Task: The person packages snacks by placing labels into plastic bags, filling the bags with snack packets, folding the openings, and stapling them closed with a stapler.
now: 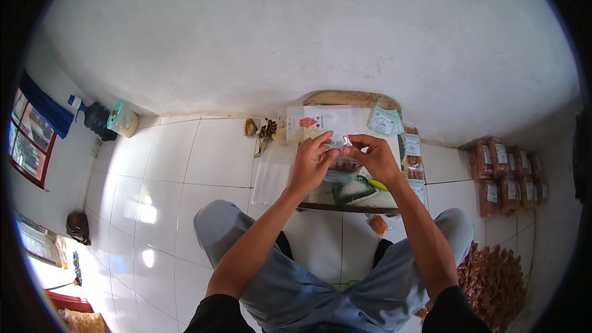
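Note:
Above a low table (320,198), my left hand (311,163) pinches one side of the top of a clear plastic bag (338,142). The opposite side of that top is between the fingers of my right hand (375,159). Reddish-brown contents show low in the bag, partly hidden by my fingers. Just below lies a green-and-white packet (353,191), with a yellow-green object (378,185) beside it under my right wrist. Behind my hands is a white plastic sheet with red print (308,121). A stack of printed labels (383,122) sits at the table's back right.
Labelled packs (412,151) line the table's right edge. Clear plastic bags (269,179) lie at its left. Stacked brown packs (509,176) and a loose brown heap (496,280) are on the floor at right. An orange packet (378,225) lies before the table. A bucket (123,119) stands far left.

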The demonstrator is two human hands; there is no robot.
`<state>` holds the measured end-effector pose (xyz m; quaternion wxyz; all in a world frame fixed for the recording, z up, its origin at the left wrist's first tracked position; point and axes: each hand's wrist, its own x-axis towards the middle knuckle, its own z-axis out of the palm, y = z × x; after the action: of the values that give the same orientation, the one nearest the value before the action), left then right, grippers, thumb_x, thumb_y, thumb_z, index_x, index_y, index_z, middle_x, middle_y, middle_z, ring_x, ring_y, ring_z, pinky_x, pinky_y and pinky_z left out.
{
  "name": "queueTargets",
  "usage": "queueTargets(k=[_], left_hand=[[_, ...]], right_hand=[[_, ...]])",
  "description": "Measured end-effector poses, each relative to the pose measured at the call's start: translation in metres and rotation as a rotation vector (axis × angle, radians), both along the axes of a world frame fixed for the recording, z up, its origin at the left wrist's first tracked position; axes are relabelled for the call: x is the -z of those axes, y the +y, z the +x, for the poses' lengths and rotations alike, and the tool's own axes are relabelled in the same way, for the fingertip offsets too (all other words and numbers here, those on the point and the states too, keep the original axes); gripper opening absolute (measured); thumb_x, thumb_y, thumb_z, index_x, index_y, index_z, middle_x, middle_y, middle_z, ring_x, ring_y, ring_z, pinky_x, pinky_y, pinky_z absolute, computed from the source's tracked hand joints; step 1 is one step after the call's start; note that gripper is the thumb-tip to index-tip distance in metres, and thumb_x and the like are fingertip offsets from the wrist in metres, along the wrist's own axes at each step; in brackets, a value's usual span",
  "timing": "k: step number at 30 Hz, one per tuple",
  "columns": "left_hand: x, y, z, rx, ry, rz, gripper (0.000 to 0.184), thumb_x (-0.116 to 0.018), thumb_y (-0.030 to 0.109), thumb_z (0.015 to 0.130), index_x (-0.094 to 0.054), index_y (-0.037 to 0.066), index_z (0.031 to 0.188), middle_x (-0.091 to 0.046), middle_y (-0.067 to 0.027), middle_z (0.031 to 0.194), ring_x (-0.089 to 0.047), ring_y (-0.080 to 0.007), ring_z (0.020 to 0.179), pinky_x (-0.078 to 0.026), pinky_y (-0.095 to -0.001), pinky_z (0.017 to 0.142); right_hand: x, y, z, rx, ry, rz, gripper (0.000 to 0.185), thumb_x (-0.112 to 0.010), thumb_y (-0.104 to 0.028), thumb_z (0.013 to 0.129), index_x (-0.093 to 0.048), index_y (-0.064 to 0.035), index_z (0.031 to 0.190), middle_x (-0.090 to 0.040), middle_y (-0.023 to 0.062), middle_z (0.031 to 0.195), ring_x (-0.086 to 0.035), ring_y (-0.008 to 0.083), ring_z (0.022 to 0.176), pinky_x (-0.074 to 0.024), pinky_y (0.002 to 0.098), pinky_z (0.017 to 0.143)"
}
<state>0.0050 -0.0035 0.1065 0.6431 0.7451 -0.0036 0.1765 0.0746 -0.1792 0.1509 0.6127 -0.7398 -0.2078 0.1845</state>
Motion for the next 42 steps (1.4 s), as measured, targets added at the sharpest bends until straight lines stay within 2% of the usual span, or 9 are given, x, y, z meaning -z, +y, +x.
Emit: queueTargets(k=[2, 11, 14, 17, 20, 30, 32, 35, 42], left_hand=[[0.006, 0.002, 0.002, -0.038, -0.092, 0.2, 0.039, -0.068, 0.014, 0.089, -0.057, 0.002, 0.125, -0.061, -0.0131, 0.107, -0.063, -0.0171, 0.097, -0.049, -0.029, 0.085], [-0.001, -0.005, 0.001, 0.035, -0.028, 0.042, 0.028, -0.066, 0.013, 0.09, -0.058, -0.003, 0.112, -0.063, -0.0107, 0.099, -0.064, -0.0146, 0.088, -0.052, -0.0277, 0.077], [-0.005, -0.009, 0.0, 0.089, 0.063, -0.225, 0.037, -0.065, 0.012, 0.092, -0.053, -0.001, 0.123, -0.062, -0.0119, 0.103, -0.063, -0.0137, 0.092, -0.052, -0.0263, 0.078], [-0.016, -0.014, -0.004, 0.014, 0.007, -0.202, 0.046, -0.064, 0.013, 0.092, -0.046, 0.002, 0.133, -0.059, -0.0134, 0.109, -0.061, -0.0135, 0.096, -0.051, -0.0258, 0.08], [-0.015, -0.01, -0.004, 0.033, 0.01, -0.156, 0.051, -0.064, 0.013, 0.093, -0.043, 0.003, 0.137, -0.057, -0.0131, 0.111, -0.06, -0.0132, 0.098, -0.05, -0.0254, 0.081], [-0.01, -0.001, -0.001, 0.038, 0.074, -0.102, 0.029, -0.066, 0.016, 0.091, -0.063, 0.004, 0.118, -0.059, -0.0098, 0.112, -0.059, -0.016, 0.1, -0.047, -0.0301, 0.088], [-0.009, 0.004, -0.002, -0.106, -0.191, 0.545, 0.02, -0.07, 0.019, 0.086, -0.071, 0.01, 0.104, -0.06, -0.0071, 0.111, -0.057, -0.022, 0.105, -0.039, -0.0379, 0.099], [-0.022, 0.005, -0.009, -0.12, -0.246, 0.752, 0.017, -0.07, 0.022, 0.084, -0.074, 0.014, 0.098, -0.061, -0.0044, 0.109, -0.053, -0.025, 0.111, -0.031, -0.0423, 0.104], [-0.013, 0.01, -0.001, -0.134, -0.362, 0.813, 0.012, -0.066, 0.021, 0.087, -0.072, 0.01, 0.09, -0.062, -0.0003, 0.107, -0.052, -0.0233, 0.113, -0.033, -0.0433, 0.102]], right_hand=[[-0.003, 0.001, 0.0, 0.001, 0.038, -0.026, 0.02, -0.071, -0.011, 0.086, -0.068, 0.0019, 0.101, -0.069, 0.0049, 0.089, -0.061, 0.0094, 0.081, -0.0473, 0.0235, 0.072], [-0.002, 0.003, -0.001, 0.131, 0.165, 0.196, 0.014, -0.07, -0.009, 0.086, -0.068, 0.0005, 0.096, -0.07, 0.0076, 0.086, -0.063, 0.0096, 0.081, -0.048, 0.0232, 0.073], [0.01, 0.003, 0.006, 0.119, 0.084, 0.141, 0.015, -0.071, -0.01, 0.085, -0.067, -0.0001, 0.096, -0.07, 0.0083, 0.084, -0.063, 0.0099, 0.079, -0.0478, 0.023, 0.072], [0.008, 0.002, 0.008, 0.122, -0.029, 0.022, 0.022, -0.072, -0.017, 0.084, -0.07, -0.0001, 0.098, -0.07, 0.0068, 0.079, -0.06, 0.0089, 0.07, -0.047, 0.0262, 0.059], [-0.018, -0.003, 0.001, 0.025, -0.142, -0.263, 0.023, -0.074, -0.017, 0.083, -0.071, -0.0008, 0.1, -0.068, 0.0047, 0.082, -0.062, 0.0101, 0.08, -0.0469, 0.0264, 0.073], [0.005, -0.009, 0.013, -0.116, -0.774, -0.241, 0.012, -0.076, -0.008, 0.074, -0.074, -0.0058, 0.085, -0.065, 0.0058, 0.081, -0.057, 0.0231, 0.081, -0.0438, 0.0354, 0.08], [0.005, -0.008, 0.012, -0.105, -0.781, -0.221, 0.01, -0.076, -0.007, 0.073, -0.074, -0.0052, 0.083, -0.065, 0.0056, 0.08, -0.057, 0.0228, 0.081, -0.0435, 0.0351, 0.079], [0.003, -0.008, 0.011, -0.075, -0.763, -0.169, 0.005, -0.072, -0.007, 0.073, -0.073, -0.0075, 0.078, -0.065, 0.006, 0.076, -0.057, 0.0262, 0.081, -0.0458, 0.0373, 0.076], [0.006, -0.008, 0.01, -0.067, -0.701, -0.16, 0.005, -0.072, -0.005, 0.074, -0.073, -0.0056, 0.08, -0.066, 0.0081, 0.077, -0.057, 0.0275, 0.079, -0.0461, 0.038, 0.074]])
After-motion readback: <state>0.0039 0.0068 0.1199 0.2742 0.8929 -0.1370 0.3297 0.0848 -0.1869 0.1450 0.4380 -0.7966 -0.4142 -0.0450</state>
